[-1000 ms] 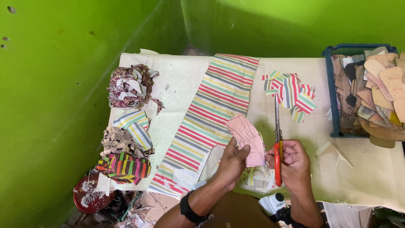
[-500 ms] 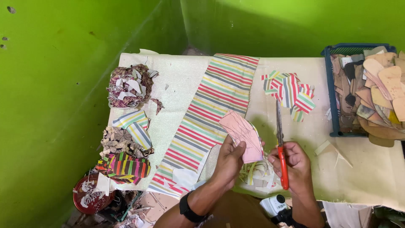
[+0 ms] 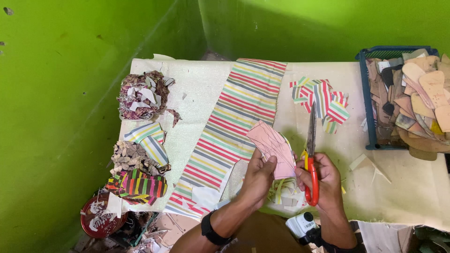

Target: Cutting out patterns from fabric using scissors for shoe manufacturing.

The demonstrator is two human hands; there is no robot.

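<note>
Pink paper pattern sits pinched in the left hand, held up over the table's near edge, beside the striped fabric strip. The right hand grips red-handled scissors, fingers curled through the loops, blades pointing at the cut striped pieces. A blue crate stands at the right edge.

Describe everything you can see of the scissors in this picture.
The scissors have long grey metal blades and bright orange-red loop handles. They point up and away from the person, blades nearly closed, tips over the pale table near a pile of striped fabric cutouts. The right hand grips the handles, fingers through the loops. Beside the blades, the left hand holds a pink pattern piece.
</note>
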